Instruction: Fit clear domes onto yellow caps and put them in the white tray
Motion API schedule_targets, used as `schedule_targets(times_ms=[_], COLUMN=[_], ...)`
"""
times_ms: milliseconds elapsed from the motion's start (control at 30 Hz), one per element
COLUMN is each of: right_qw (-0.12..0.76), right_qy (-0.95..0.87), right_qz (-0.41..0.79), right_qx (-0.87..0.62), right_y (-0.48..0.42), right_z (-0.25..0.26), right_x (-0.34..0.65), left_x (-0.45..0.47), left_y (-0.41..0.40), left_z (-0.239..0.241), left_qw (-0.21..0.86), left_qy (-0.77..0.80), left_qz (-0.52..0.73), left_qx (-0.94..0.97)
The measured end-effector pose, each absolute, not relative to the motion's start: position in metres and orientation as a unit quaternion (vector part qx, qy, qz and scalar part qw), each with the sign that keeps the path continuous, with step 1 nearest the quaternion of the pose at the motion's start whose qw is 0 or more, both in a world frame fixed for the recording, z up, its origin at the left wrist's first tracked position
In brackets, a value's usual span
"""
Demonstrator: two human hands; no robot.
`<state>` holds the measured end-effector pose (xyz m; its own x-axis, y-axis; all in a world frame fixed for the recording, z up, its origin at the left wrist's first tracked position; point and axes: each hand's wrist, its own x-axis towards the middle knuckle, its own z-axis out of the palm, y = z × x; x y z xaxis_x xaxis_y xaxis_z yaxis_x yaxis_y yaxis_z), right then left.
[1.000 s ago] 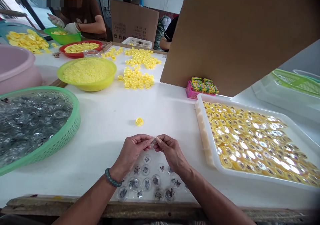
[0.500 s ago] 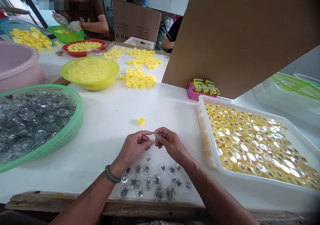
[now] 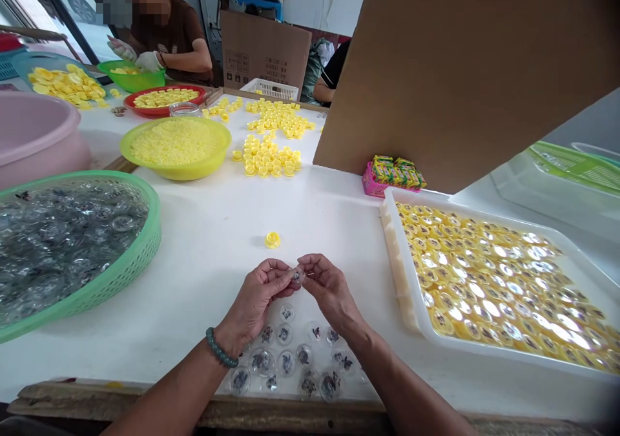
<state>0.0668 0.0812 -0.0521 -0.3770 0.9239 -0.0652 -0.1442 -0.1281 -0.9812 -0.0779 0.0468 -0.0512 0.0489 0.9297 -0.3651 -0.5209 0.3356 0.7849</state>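
My left hand (image 3: 256, 297) and my right hand (image 3: 327, 287) meet fingertip to fingertip over the white table (image 3: 203, 274), both pinched on one small clear round cap (image 3: 297, 276). Below them, near the table's front edge, lie several clear caps with dark specks (image 3: 290, 358). A single yellow cap (image 3: 272, 239) lies on the table just beyond my hands. A green basket (image 3: 140, 255) full of clear caps stands to my left. A white tray (image 3: 402, 294) filled with yellow-and-clear assembled pieces stands to my right.
A yellow-green bowl of yellow bits (image 3: 174, 144), loose yellow caps (image 3: 268, 158), a pink basin (image 3: 33, 135) and a red bowl (image 3: 162, 97) stand farther back. A big cardboard sheet (image 3: 460, 68) leans at right over a pink box (image 3: 392, 174). A gloved person (image 3: 159, 35) works at the far left.
My two hands stayed together, fingers shifting round the small clear cap, which now shows between the fingertips. The view shifted slightly.
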Motion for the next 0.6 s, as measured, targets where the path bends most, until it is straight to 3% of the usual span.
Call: schedule_targets(times_ms=[167, 400, 600], right_qw=[0.407, 0.428, 0.386], right_qy=[-0.570, -0.503, -0.544], right_qz=[0.570, 0.639, 0.627], right_qx=[-0.430, -0.395, -0.403], right_y=[0.080, 0.077, 0.086], right_z=[-0.054, -0.043, -0.046], right_x=[0.073, 0.065, 0.073], left_x=[-0.080, -0.080, -0.085], left_y=[0.048, 0.046, 0.050], left_z=[-0.051, -0.054, -0.048], left_qw=[0.694, 0.680, 0.603], left_qy=[0.425, 0.418, 0.510], left_qz=[0.553, 0.574, 0.497], left_qx=[0.177, 0.184, 0.358])
